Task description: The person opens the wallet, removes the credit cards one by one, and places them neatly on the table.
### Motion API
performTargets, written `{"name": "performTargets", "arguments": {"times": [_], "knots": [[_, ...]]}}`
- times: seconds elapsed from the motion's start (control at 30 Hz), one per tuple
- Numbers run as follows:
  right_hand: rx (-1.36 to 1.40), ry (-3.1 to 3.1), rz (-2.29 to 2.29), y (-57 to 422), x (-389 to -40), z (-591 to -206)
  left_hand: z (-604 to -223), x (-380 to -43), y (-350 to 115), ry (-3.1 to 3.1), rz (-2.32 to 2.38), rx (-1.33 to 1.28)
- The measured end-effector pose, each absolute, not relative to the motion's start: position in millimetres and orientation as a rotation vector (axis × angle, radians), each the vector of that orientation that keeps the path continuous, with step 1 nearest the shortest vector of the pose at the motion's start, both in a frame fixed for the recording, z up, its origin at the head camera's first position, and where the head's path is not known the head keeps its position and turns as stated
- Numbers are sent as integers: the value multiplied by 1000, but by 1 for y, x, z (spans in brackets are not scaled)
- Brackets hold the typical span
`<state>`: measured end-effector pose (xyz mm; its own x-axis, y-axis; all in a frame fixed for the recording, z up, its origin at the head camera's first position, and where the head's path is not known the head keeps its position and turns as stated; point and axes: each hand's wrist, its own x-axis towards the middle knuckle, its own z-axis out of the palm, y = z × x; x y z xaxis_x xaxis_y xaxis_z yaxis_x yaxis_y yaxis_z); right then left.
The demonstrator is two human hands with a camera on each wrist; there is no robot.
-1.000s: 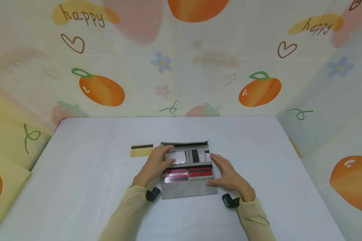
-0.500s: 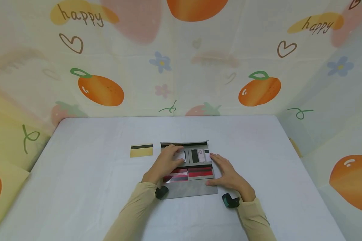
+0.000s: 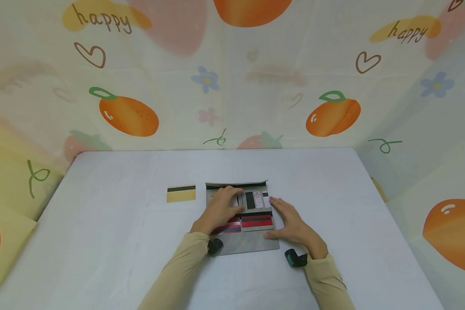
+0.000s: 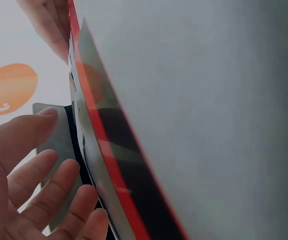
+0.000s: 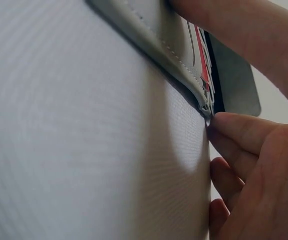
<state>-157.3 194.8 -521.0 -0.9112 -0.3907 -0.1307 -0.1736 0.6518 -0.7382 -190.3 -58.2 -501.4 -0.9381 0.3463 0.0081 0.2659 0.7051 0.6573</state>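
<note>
A grey wallet (image 3: 252, 245) lies unfolded on the white table, with cards in its slots. Two red cards (image 3: 257, 221) sit in the lower row; a card with a black stripe (image 3: 250, 200) shows in the upper row. Over the upper left pocket, my left hand (image 3: 218, 209) covers part of the wallet, thumb and fingers spread apart in the left wrist view. My right hand (image 3: 294, 226) rests at the right side, its thumb on the lower flap and its fingertips at the wallet's edge (image 5: 204, 102).
Left of the wallet lies a gold card (image 3: 181, 198) with a black stripe. A patterned cloth (image 3: 232, 86) with oranges and hearts stands behind the table (image 3: 112, 206). Dark wrist cameras (image 3: 296, 258) are worn on both wrists.
My left hand has moved right across the wallet's upper left pocket, covering more of it. The right hand and the gold card have stayed in place.
</note>
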Motion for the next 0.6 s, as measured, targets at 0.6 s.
{"name": "performTargets", "arguments": {"times": [0.6], "knots": [[-452, 2604, -1089, 193, -157, -518, -502, -200, -46, 2767, 907, 549]]}}
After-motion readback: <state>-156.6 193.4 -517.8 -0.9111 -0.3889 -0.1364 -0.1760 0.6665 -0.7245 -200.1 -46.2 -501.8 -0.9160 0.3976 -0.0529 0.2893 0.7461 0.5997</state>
